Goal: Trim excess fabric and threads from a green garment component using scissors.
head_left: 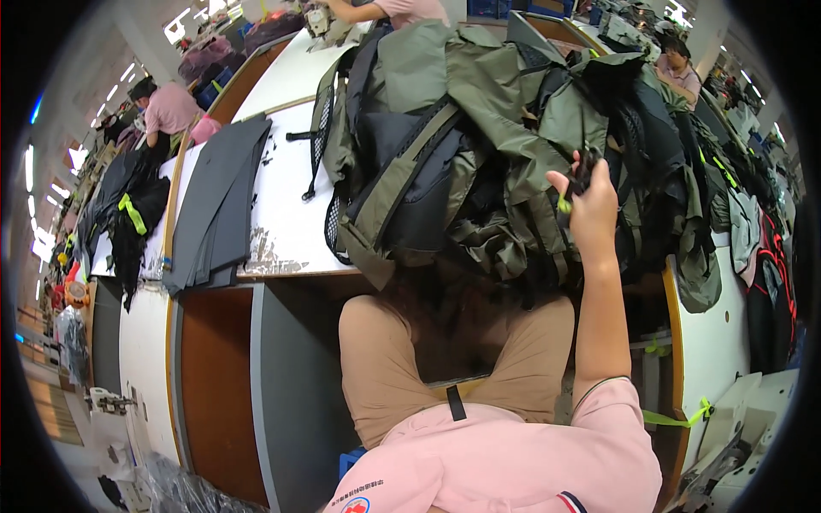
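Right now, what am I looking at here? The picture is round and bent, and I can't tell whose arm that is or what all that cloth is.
The picture comes from a wide fisheye camera worn on a person's head, looking down, so straight edges bend near the rim. No machine is here: a seated person in a pink shirt works with bare hands. The right hand is raised and grips a small dark piece with a bright green bit. The left hand is not in view. Before them, on a white worktable, lies a big heap of olive-green and black garments, with a stack of flat dark grey fabric pieces on the left. Other people work at tables farther back.
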A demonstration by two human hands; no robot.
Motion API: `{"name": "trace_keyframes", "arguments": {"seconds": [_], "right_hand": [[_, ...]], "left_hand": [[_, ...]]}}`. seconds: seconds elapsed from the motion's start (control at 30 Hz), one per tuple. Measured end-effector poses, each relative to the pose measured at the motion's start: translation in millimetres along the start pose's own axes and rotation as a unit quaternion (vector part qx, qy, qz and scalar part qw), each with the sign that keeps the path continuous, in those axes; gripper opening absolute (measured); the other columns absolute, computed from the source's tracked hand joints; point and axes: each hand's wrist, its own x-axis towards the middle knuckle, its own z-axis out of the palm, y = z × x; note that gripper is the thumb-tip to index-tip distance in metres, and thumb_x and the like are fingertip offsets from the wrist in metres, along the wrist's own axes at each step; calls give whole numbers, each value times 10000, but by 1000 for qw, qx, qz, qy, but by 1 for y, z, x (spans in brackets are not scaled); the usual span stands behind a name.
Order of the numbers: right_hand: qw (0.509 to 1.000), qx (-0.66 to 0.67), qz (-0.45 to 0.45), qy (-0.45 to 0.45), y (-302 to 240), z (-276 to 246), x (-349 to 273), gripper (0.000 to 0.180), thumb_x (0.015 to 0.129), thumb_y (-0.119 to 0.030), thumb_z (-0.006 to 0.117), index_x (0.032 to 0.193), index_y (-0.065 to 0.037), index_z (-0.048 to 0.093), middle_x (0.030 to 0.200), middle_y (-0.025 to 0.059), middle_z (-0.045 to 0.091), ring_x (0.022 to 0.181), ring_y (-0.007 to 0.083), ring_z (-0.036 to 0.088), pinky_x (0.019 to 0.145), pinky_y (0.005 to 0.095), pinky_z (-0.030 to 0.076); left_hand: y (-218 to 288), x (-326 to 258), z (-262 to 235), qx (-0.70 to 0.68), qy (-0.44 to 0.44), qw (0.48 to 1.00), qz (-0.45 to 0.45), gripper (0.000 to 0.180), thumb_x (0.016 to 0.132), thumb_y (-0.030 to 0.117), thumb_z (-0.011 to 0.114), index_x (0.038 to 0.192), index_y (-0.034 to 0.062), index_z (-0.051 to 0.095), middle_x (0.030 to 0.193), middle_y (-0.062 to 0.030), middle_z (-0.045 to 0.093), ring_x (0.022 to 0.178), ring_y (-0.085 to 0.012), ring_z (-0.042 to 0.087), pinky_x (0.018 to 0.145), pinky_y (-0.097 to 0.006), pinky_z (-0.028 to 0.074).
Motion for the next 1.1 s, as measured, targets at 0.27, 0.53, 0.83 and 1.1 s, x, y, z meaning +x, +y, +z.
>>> {"name": "trace_keyframes", "arguments": {"seconds": [0.27,0.53,0.83,1.1], "right_hand": [[975,168,89,-117,27,33,-4,293,766,-127,813,871,3,573,709,39,573,656,119,497,628,299,447],[966,211,91,-121,-13,26,-50,230,830,-85,775,862,-25,555,739,-14,566,681,64,505,648,234,437],[954,226,114,-159,-7,-13,-87,179,829,-47,758,911,-16,602,841,22,654,738,80,573,685,246,476],[919,287,164,-214,-19,-6,-107,182,827,-73,773,865,-43,598,776,-24,598,697,55,525,650,222,440]], "left_hand": [[143,12,-137,-171,465,825,273,120,917,152,661,941,44,618,763,19,574,679,-57,533,609,-233,460],[249,90,-335,-66,743,607,276,598,814,424,758,1195,-1,580,1238,-233,560,1047,-348,605,872,-422,497],[214,62,-395,-207,770,530,290,201,894,228,661,891,32,618,711,-40,615,651,-124,564,615,-290,472],[188,-75,-315,-305,675,453,496,51,979,110,583,963,63,570,912,6,607,815,-67,557,749,-229,463]]}}
